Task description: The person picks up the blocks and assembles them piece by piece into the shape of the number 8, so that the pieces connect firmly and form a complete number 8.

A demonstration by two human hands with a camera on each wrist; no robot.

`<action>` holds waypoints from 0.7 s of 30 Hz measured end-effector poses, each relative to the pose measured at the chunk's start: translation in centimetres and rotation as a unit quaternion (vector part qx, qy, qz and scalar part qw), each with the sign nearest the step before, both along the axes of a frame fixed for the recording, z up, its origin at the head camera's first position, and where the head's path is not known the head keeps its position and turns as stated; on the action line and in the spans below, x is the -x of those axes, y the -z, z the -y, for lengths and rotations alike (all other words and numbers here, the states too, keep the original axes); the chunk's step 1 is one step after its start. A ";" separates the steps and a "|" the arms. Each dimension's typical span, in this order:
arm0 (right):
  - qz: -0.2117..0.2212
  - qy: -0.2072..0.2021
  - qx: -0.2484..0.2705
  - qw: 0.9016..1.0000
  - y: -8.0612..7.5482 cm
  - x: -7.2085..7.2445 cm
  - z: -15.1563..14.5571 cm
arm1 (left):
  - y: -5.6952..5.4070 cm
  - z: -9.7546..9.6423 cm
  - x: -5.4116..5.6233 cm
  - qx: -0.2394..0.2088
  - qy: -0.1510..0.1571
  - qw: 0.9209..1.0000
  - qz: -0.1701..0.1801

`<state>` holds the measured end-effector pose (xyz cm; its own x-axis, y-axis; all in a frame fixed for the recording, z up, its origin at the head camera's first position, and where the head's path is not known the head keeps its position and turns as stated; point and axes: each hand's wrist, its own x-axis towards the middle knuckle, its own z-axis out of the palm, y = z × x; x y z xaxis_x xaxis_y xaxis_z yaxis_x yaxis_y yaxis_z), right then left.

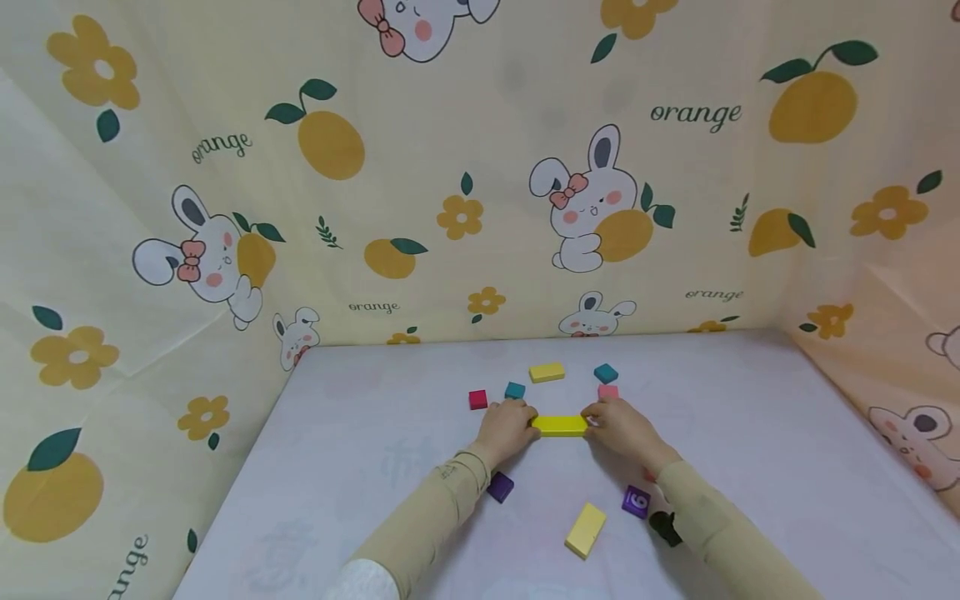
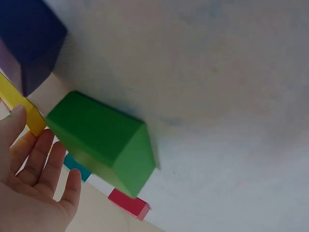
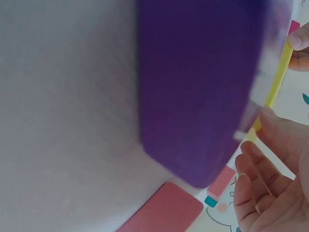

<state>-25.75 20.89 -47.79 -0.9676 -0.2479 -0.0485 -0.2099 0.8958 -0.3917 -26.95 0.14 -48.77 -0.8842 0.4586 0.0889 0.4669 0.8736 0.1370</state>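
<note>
My left hand (image 1: 507,429) pinches one end of the long yellow block (image 1: 561,427), my right hand (image 1: 624,429) the other; it spans between them over the white table (image 1: 337,458). A purple block (image 1: 501,487) lies near my left wrist.

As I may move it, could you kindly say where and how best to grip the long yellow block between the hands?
Probably by both short ends, left hand from the left, right hand from the right: the long yellow block is slim and runs crosswise.
</note>
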 end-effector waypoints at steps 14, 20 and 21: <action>0.021 0.019 0.017 0.999 -0.9 -1.9 -2.2 | 0.2 0.2 0.2 0.004 0.005 1.000 -0.001; 0.056 0.038 0.040 0.997 -1.4 -3.1 -4.7 | 0.3 0.3 0.3 0.006 0.004 1.000 -0.005; 0.063 0.038 0.042 0.996 -1.4 -3.3 -5.2 | 0.4 0.3 0.3 0.005 0.004 1.000 -0.004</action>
<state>-22.47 26.08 -46.36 -0.9711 -0.1826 -0.1537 -0.0870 0.8705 -0.4845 -27.22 -0.14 -49.15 -0.8797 0.4665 0.0920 0.4749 0.8712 0.1245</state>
